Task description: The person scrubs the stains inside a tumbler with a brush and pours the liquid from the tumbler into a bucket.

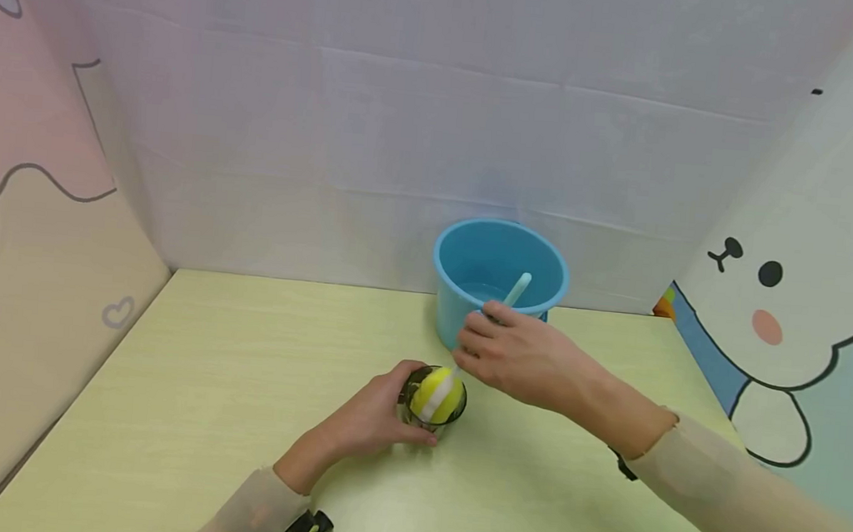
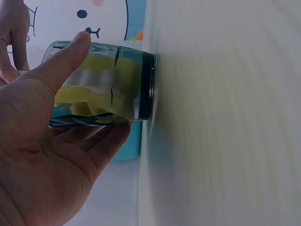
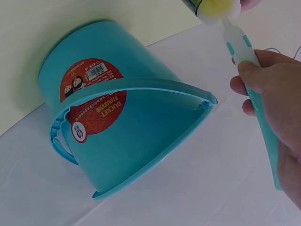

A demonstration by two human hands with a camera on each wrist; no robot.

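Note:
My left hand grips a dark tinted drinking glass that stands upright on the table, thumb on one side and fingers on the other. Inside the glass sits the yellow and white sponge head of a cup brush, filling most of the space. My right hand holds the brush by its pale green handle, thumb and fingers curled round it, above and to the right of the glass. In the left wrist view the sponge shows through the glass wall.
A blue bucket stands behind the glass, near the back wall; its side carries a red round label and a carry handle. The pale wooden table is enclosed by a white cloth wall and printed side panels.

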